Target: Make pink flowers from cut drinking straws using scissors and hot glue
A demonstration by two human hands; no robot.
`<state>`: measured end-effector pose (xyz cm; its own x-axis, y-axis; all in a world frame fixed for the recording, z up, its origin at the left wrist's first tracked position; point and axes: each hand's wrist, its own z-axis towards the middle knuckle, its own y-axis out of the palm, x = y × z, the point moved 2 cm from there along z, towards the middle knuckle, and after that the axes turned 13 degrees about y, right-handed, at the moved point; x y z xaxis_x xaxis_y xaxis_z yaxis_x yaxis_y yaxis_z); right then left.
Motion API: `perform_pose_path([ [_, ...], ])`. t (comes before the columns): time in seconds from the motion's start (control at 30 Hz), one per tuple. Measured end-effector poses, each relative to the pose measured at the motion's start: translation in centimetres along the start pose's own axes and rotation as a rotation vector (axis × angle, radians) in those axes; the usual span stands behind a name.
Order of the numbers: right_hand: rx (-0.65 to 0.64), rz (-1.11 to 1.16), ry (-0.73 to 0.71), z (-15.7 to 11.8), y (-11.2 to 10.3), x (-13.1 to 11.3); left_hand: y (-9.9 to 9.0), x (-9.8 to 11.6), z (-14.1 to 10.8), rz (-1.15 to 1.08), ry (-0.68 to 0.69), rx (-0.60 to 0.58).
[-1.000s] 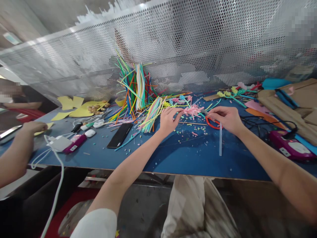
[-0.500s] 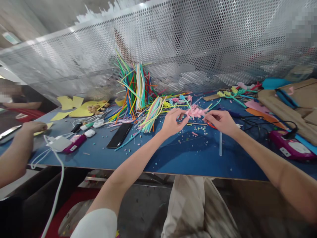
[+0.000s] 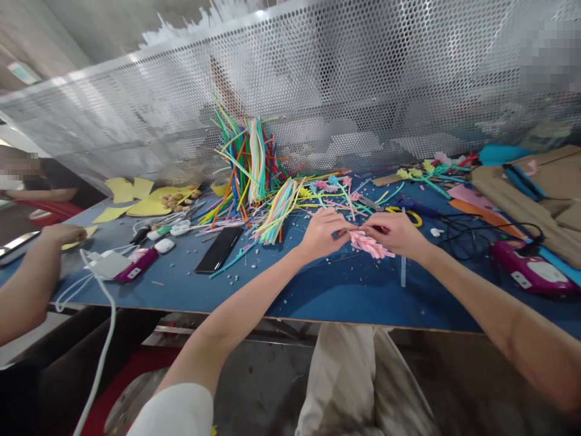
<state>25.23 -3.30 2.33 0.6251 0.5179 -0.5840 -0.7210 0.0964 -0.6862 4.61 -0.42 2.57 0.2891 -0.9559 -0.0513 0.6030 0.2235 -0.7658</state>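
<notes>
A pink pipe-cleaner flower (image 3: pixel 370 244), made of fuzzy looped petals, hangs between my two hands above the blue table. My left hand (image 3: pixel 324 233) pinches its left end between thumb and fingers. From the other side, my right hand (image 3: pixel 394 232) is closed on its upper edge, fingertips close to those of the left. Just behind the right hand lie scissors with yellow handles (image 3: pixel 412 216). Pink and blue pipe-cleaner flowers (image 3: pixel 333 183) rest beyond the hands. A bundle of pastel pipe cleaners (image 3: pixel 280 212) is left of them.
A black phone (image 3: pixel 219 249) lies at left, near a purple power strip (image 3: pixel 136 265) with white cables. Another purple power strip (image 3: pixel 533 266) and brown cardboard (image 3: pixel 554 181) are at right. Perforated metal (image 3: pixel 363 91) walls off the back. A co-worker's arm (image 3: pixel 34 272) reaches in from the left.
The pink flower has turned and now hangs lower, toward me. My hands have come closer together, and the yellow scissor handles now show behind the right one.
</notes>
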Motion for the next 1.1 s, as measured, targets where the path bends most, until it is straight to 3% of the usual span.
perform_pose_path([
  [0.1,-0.048,-0.058,-0.037,0.1,-0.3,0.3,0.2,0.0,-0.1,0.019,0.002,-0.063],
  [0.2,-0.226,-0.087,-0.008,0.2,-0.7,1.1,0.2,-0.3,-0.2,0.027,0.003,-0.100],
  [0.3,-0.487,-0.123,0.093,-0.1,-1.2,2.6,-0.2,-1.0,-0.4,0.036,-0.015,-0.075],
  [0.4,-0.578,-0.209,0.257,-0.4,-1.8,4.4,-0.5,-1.9,-0.6,0.073,-0.066,-0.034],
  [0.6,-0.473,-0.494,0.535,-0.5,-3.3,7.3,0.0,-3.3,-1.0,0.158,-0.194,-0.009],
  [0.8,-0.170,-0.658,0.543,0.5,-3.3,8.9,-0.5,-2.8,-0.9,0.131,-0.184,-0.013],
  [0.93,-0.175,-0.727,0.531,1.2,-2.0,8.6,-1.2,-2.2,-0.7,0.086,-0.168,-0.050],
  [1.1,-0.206,-0.669,0.652,1.3,-1.8,7.9,-1.1,-2.6,-0.5,0.092,-0.188,-0.022],
])
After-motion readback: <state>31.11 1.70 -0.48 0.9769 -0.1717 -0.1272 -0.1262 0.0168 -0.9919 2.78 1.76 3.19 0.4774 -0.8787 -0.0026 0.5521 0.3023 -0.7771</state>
